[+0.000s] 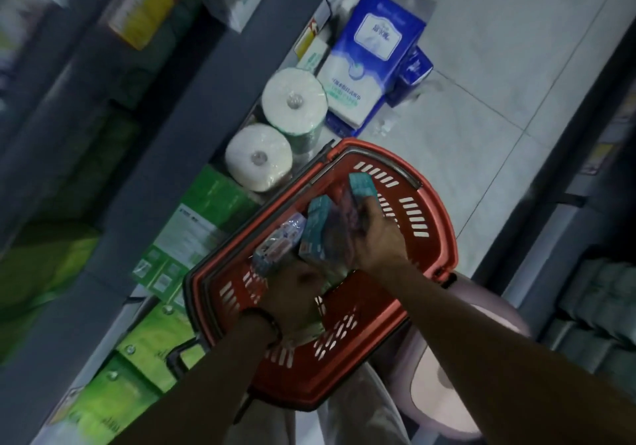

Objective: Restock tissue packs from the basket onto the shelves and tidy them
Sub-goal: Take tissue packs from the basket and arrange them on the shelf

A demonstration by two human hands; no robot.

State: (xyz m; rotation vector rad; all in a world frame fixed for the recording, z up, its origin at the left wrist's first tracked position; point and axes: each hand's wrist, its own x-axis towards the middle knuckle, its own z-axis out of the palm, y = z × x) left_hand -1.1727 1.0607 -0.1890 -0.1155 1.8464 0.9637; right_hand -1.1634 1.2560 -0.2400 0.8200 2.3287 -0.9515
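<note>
Shelving of dark grey metal [155, 155] runs along the left of both hands, and a pale tiled floor [481, 134] stretches beyond and to the right of them. A red slotted plastic basket [444, 224] sits directly beneath the hands, its rim ringing them. Beyond the right hand, a tall blue-and-white wrapped tissue pack [371, 55] stands on the floor by the shelf edge. Left of the left hand lie green wrapped paper packs [206, 224]; just beyond them, two white plastic-wrapped paper rolls [294, 100] stand on end.

The right hand [371, 234] reaches into the basket, fingers curled round a teal-ended soft tissue pack [361, 184] that pokes out beyond the knuckles. The left hand [292, 293] is also inside the basket, back to the camera, at the near end of a second teal tissue pack [316, 227] and a clear-wrapped printed pack [278, 245]; blur hides its fingers, so its grip cannot be told. A black wristband [265, 320] circles the left wrist.
</note>
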